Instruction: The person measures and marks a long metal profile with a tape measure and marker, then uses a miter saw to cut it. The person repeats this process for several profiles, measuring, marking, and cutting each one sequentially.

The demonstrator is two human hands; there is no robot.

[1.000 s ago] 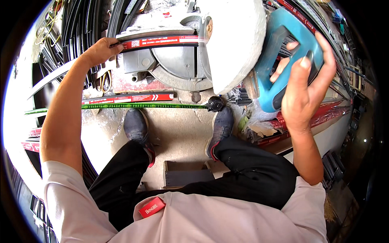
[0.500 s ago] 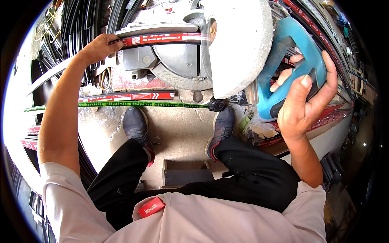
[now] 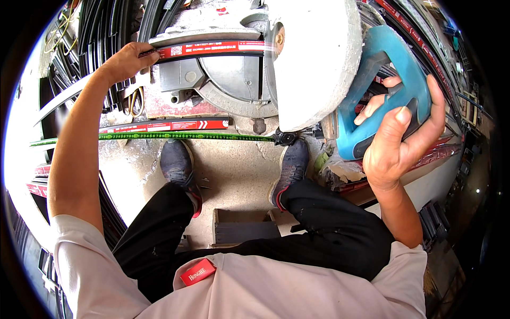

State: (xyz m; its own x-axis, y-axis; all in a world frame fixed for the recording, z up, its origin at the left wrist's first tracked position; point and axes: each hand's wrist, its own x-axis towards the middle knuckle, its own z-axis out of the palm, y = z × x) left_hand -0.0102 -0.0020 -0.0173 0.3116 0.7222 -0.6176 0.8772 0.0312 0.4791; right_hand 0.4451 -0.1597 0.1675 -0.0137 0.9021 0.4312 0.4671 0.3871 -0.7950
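As my left hand (image 3: 126, 63) pinches a black strip with a red label (image 3: 212, 49), its thumb and fingertips stand nearly together, just off the left edge of the metal saw table (image 3: 231, 80). From that grip the strip lies along the fence (image 3: 212, 38) at the table's back edge, and its right part reaches the round white guard (image 3: 319, 66) of the saw head.

I have my right hand (image 3: 390, 149) curled around the teal handle (image 3: 410, 80), part-closed: some fingers pass through the loop, one lies along the outer side, and the thumb points up beside the grip; I cannot tell whether the trigger is pressed.

On the floor (image 3: 234, 167), before the table's front edge, a green tape measure (image 3: 186, 136) stretches sideways, a second red-labelled strip (image 3: 175, 125) just behind it.

Compared with a second ago, the handle and guard sit lower, my right hand with them; my left hand keeps its pinch on the strip.
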